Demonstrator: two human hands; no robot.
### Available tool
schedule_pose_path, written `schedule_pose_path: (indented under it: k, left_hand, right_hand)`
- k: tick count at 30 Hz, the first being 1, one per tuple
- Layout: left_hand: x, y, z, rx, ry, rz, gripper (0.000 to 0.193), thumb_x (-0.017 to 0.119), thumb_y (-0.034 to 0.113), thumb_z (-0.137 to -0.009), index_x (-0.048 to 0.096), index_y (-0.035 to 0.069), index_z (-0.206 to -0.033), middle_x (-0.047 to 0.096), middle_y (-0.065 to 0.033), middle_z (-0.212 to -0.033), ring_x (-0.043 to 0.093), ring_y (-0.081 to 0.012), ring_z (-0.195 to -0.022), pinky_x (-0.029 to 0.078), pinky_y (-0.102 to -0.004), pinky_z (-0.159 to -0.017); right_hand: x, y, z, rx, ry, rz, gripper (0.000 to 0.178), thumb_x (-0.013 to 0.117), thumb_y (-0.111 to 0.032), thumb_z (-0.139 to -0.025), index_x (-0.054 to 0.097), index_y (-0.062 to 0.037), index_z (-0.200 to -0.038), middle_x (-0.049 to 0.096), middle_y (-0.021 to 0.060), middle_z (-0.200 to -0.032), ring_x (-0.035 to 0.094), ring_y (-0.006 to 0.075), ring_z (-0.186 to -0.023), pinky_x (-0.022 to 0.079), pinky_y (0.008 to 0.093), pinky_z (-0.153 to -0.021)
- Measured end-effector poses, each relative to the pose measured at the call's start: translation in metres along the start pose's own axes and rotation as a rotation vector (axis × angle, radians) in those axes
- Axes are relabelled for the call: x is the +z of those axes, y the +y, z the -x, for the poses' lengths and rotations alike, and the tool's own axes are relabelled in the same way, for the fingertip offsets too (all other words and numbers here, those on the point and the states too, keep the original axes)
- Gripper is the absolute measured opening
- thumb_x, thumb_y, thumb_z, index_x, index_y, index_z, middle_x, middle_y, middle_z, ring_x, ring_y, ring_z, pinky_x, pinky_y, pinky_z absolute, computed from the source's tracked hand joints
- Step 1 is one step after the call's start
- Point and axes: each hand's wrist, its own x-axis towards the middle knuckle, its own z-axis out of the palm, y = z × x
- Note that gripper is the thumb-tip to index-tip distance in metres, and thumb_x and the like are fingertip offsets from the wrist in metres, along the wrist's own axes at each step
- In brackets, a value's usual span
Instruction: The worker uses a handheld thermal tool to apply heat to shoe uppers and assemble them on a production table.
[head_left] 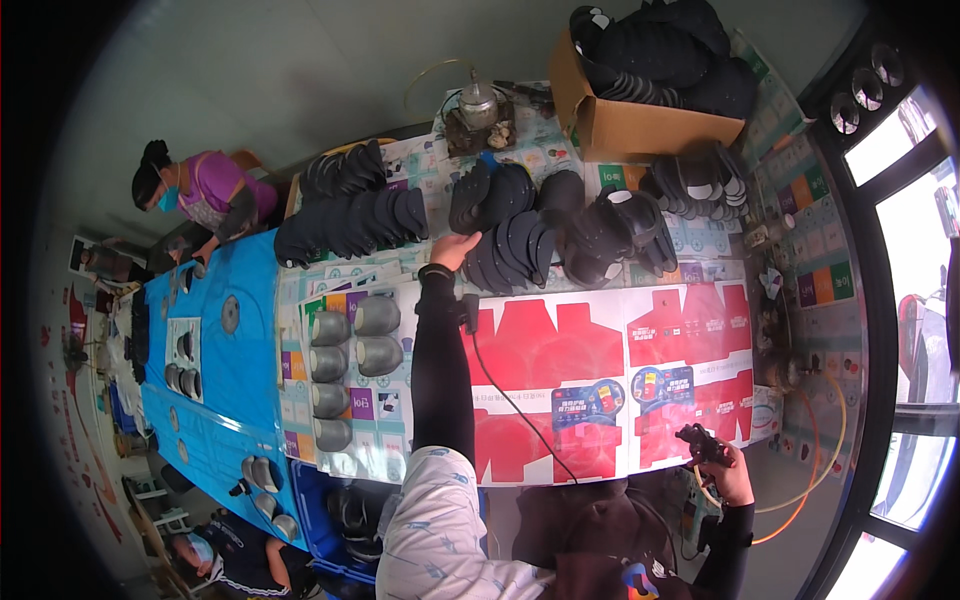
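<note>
Presently, the fanned stack of black curved pieces [513, 248] lies on the tabletop [362, 463] beyond the red printed sheets [520, 340]. The left hand [455, 250] is at the stack's left edge; whether its fingers pinch a piece cannot be told. The right hand [733, 478] is closed around a dark tool [705, 443] by the sheets' near right corner. Risks noted: an uneven pull could topple the overlapping pieces; the black cable [518, 411] crossing the sheets could snag and drag them; a sideways swing of the left sleeve [443, 370] could knock the grey cups [378, 316].

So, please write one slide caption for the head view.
Left hand at dark curved pieces, right hand holding a black tool.
</note>
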Motion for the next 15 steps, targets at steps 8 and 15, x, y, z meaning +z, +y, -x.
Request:
schedule_pose_path:
  k: [8,15]
  left_hand:
    - [-0.020,-0.106,0.024,0.057,0.415,0.061,0.053,0.074,0.023,-0.086,0.057,0.002,-0.131,0.072,-0.0135,-0.114,0.069,-0.0260,-0.105,0.053,-0.0393,-0.089]
    - [0.031,-0.062,-0.004,-0.197,0.377,-0.143,0.050,0.073,0.021,-0.081,0.063,-0.001,-0.125,0.073,-0.0253,-0.109,0.069,-0.0403,-0.107,0.053,-0.0454,-0.093]
  right_hand:
    - [-0.010,0.007,0.001,-0.027,0.030,-0.022,0.039,0.059,0.006,-0.077,0.064,0.0008,-0.115,0.073,0.0070,-0.093,0.073,0.0159,-0.084,0.055,0.0241,-0.051]
    - [0.004,-0.002,0.001,-0.014,0.057,-0.061,0.040,0.059,0.007,-0.077,0.064,0.0016,-0.116,0.073,0.0078,-0.094,0.074,0.0169,-0.086,0.056,0.0248,-0.052]
